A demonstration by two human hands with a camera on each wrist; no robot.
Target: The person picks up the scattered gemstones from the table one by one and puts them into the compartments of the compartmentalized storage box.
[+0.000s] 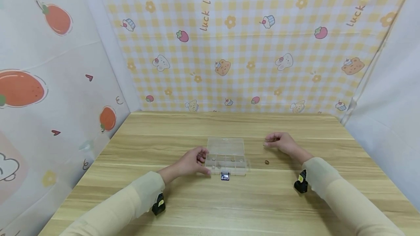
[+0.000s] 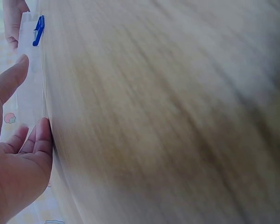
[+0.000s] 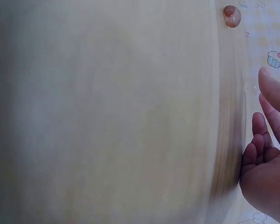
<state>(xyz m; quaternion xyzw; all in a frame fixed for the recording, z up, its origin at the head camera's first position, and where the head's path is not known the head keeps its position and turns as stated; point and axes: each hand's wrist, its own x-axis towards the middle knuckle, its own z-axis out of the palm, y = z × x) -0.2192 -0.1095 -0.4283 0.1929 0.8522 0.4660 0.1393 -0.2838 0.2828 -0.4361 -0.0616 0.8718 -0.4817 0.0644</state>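
Observation:
A clear plastic compartment box lies on the wooden table, its lid tipped back and a blue latch at its front. A few small pieces sit in its compartments. My left hand holds the box at its left end, thumb at the front corner and fingers along the side. Right of the box lies a small brown, glossy bead-like piece, seen rounder in the right wrist view. Beyond this piece, my right hand rests low over the table, fingers loosely bent with nothing visible between them.
The wooden table reaches back to a yellow checked cloth hanging behind it. White cloths hang on both sides. Each wrist carries a small black camera.

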